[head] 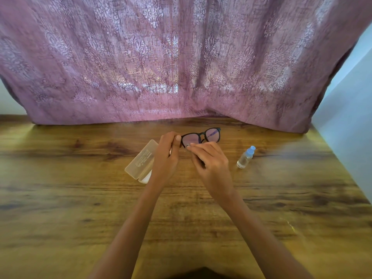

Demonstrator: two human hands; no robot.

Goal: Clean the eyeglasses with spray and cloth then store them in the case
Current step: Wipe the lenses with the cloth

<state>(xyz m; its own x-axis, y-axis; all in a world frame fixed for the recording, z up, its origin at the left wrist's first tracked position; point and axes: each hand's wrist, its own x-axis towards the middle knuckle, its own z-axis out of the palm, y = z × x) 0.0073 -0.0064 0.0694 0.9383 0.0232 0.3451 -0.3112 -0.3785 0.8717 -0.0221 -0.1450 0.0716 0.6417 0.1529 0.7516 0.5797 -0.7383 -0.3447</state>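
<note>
Black-framed eyeglasses (209, 134) are held above the wooden table, lenses facing me. My left hand (167, 156) pinches the frame's left end between thumb and fingers. My right hand (209, 160) presses a small grey cloth (188, 146) against the lower part of the left lens; most of the cloth is hidden under the fingers. A translucent eyeglass case (141, 159) lies closed on the table, just left of my left hand. The clear spray bottle (246, 157) with a blue cap stands to the right of my right hand.
A pink patterned curtain (181, 67) hangs behind the wooden table (80, 198) and reaches its far edge. A pale wall (350, 125) borders the table's right side. Something white (146, 178) peeks out under the case's near end.
</note>
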